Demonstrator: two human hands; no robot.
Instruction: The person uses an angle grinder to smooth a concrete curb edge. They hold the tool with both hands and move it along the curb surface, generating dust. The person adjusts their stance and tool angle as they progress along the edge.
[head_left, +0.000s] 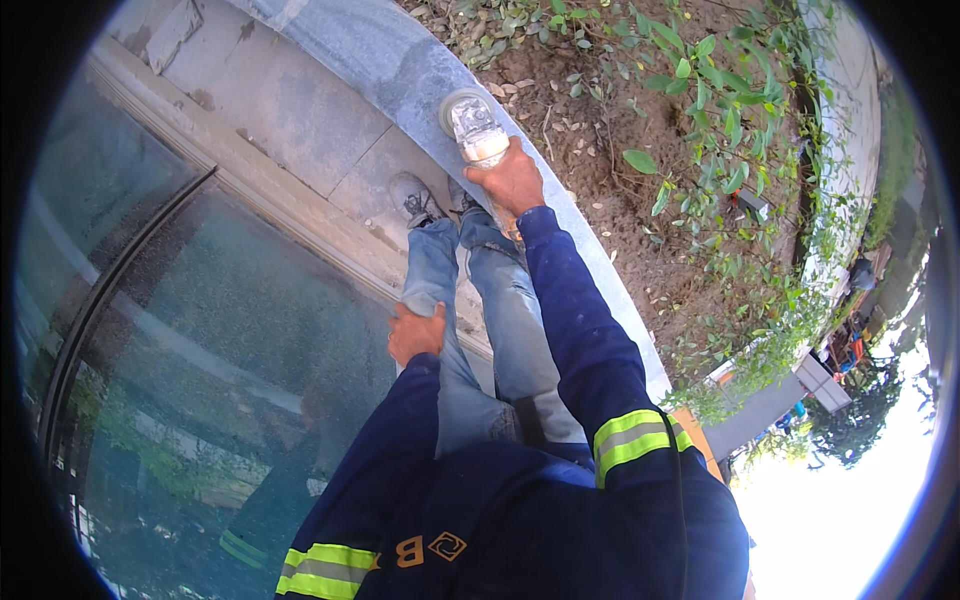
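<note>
My right hand (515, 182) is closed around the body of an angle grinder (478, 132). Its round disc (461, 108) lies against the top of a grey stone ledge (400, 75), and the metal head looks dusty. The disc's underside is hidden. Lower down, my left hand (414, 336) rests on the knee of my jeans (432, 290), thumb and fingers spread across it with nothing held. Both arms wear dark blue sleeves with reflective bands.
Right of the ledge lies a soil bed (610, 170) with leafy plants (720, 120). To the left, large glass panels (220, 330) stand behind a pale sill. My dusty shoes (412, 198) are on a narrow tiled strip (310, 130) between glass and ledge.
</note>
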